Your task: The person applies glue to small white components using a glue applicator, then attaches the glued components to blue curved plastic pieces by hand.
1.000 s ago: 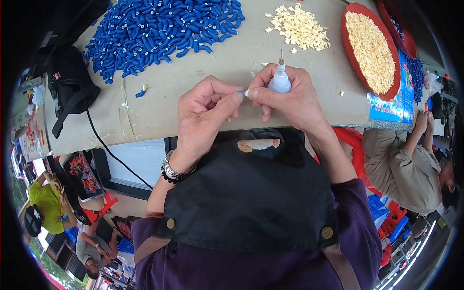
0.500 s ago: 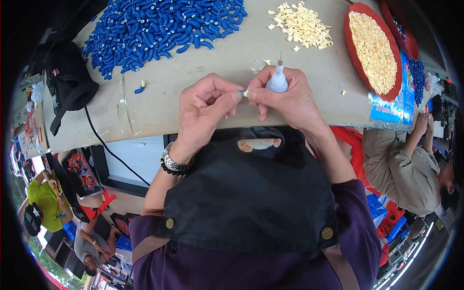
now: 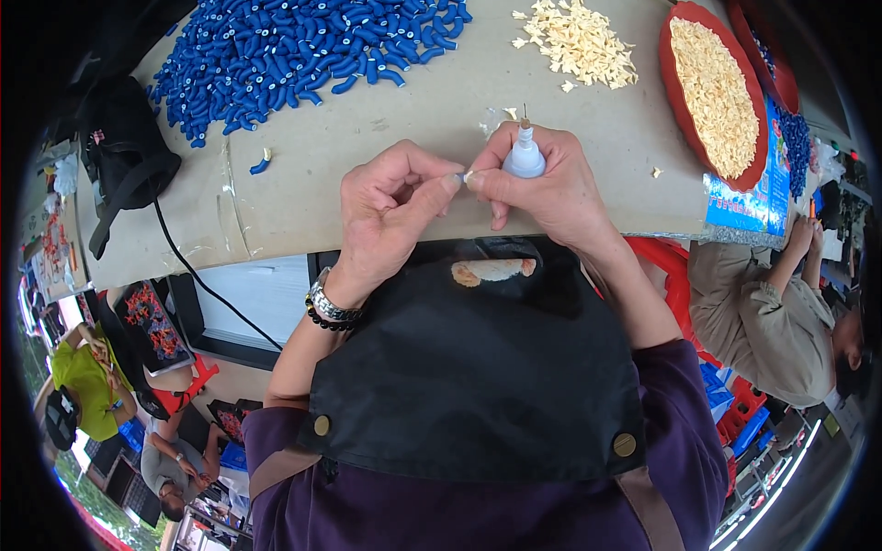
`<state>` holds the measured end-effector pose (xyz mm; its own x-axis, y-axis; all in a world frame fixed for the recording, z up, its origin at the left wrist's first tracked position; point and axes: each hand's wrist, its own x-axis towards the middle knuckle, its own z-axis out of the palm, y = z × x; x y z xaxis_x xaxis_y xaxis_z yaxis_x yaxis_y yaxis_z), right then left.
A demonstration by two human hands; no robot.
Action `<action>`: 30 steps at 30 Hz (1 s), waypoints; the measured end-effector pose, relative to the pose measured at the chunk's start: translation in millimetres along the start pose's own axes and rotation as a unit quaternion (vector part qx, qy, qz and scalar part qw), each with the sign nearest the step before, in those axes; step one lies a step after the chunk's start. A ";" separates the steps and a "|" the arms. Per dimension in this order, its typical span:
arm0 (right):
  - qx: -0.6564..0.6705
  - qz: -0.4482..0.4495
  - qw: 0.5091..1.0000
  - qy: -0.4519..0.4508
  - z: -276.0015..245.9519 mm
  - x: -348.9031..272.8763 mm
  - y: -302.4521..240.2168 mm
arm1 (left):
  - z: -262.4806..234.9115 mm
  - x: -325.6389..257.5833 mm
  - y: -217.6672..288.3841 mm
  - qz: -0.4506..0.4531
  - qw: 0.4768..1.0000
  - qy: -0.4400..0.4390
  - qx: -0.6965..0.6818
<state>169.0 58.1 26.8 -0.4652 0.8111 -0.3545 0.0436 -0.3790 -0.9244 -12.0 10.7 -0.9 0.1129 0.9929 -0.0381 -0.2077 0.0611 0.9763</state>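
Two hands meet over the near edge of the tan counter (image 3: 413,138): the right hand (image 3: 547,188) grips a small pale-blue plastic squeeze bottle with a needle tip (image 3: 525,154), upright, while the left hand (image 3: 390,216) pinches a tiny whitish piece (image 3: 466,175) against the right fingertips. A heap of blue curved plastic parts (image 3: 303,50) lies farther back.

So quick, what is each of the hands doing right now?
Left hand: fingers pinched shut on a tiny pale piece.
Right hand: closed around a small white squeeze bottle, fingertips also meeting the tiny pale piece.
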 end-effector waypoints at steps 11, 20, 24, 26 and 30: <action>0.029 -0.012 1.000 0.000 0.2 2.1 3.5 | -0.8 -2.8 0.3 -0.019 0.999 0.005 -0.033; 0.032 -0.006 0.999 -0.012 0.6 4.6 1.9 | -1.1 -1.6 0.0 -0.011 0.999 0.007 -0.030; 0.028 -0.003 1.000 -0.011 0.2 3.9 1.9 | -0.1 -1.2 -0.2 -0.012 0.999 0.007 -0.033; 0.025 -0.001 1.000 -0.013 0.1 4.0 2.2 | -0.8 -1.2 -0.4 -0.011 0.999 0.008 -0.036; 0.018 -0.004 1.000 -0.013 0.2 2.4 2.5 | -1.6 -1.9 -1.3 -0.010 1.000 0.000 -0.022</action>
<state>167.9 59.0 23.6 -0.4874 0.8030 -0.3430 0.0076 -0.3890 -0.9212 -13.5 8.9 -2.4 0.1171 0.9914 -0.0582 -0.2485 0.0860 0.9648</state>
